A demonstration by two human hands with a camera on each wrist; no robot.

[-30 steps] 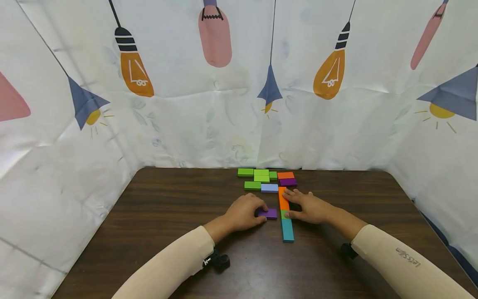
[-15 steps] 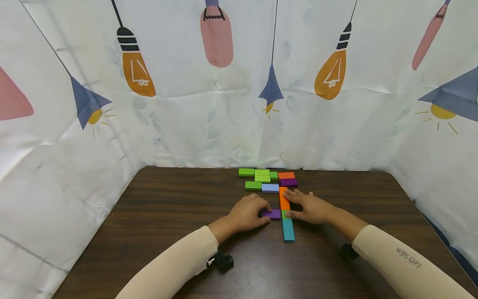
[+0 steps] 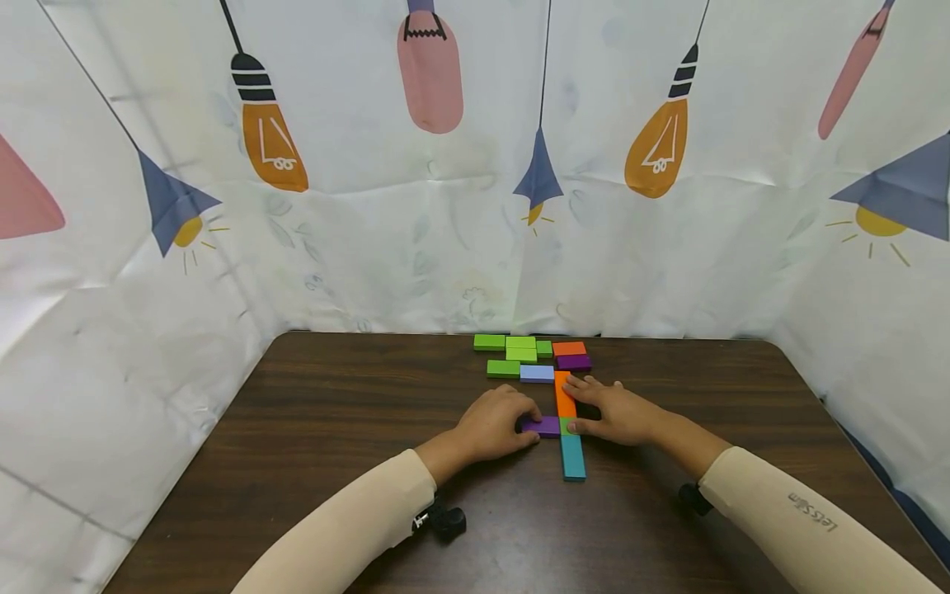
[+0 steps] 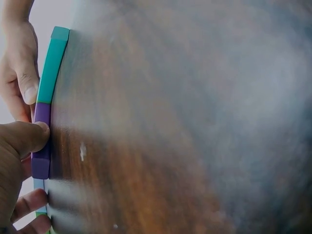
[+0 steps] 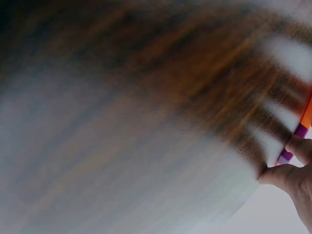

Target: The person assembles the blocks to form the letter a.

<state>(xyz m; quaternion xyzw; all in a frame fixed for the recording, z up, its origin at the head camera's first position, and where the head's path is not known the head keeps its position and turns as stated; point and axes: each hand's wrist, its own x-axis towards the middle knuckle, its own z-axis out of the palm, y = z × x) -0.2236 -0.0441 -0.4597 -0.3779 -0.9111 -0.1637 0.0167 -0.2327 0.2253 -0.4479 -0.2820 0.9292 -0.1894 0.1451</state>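
My left hand (image 3: 486, 422) pinches a purple block (image 3: 547, 426) between thumb and fingers, flat on the table. Its right end meets a small green block (image 3: 566, 426) in an upright column. Above that green piece lies an orange block (image 3: 564, 400), and below it a teal block (image 3: 573, 459). My right hand (image 3: 619, 412) lies at the column's right side, its thumb on the green piece and its fingertips on the orange one. In the left wrist view, the left thumb presses the purple block (image 4: 42, 163); the teal block (image 4: 52, 73) stands beyond it.
Behind the hands lie several green blocks (image 3: 503, 370), a light blue block (image 3: 537, 374), an orange-red block (image 3: 569, 349) and a dark purple block (image 3: 573, 363). The dark wooden table (image 3: 356, 429) ends at a printed white curtain (image 3: 371, 264).
My left hand has slid the purple block a short way right, closing the gap to the column. The right hand has stayed in place on the column.
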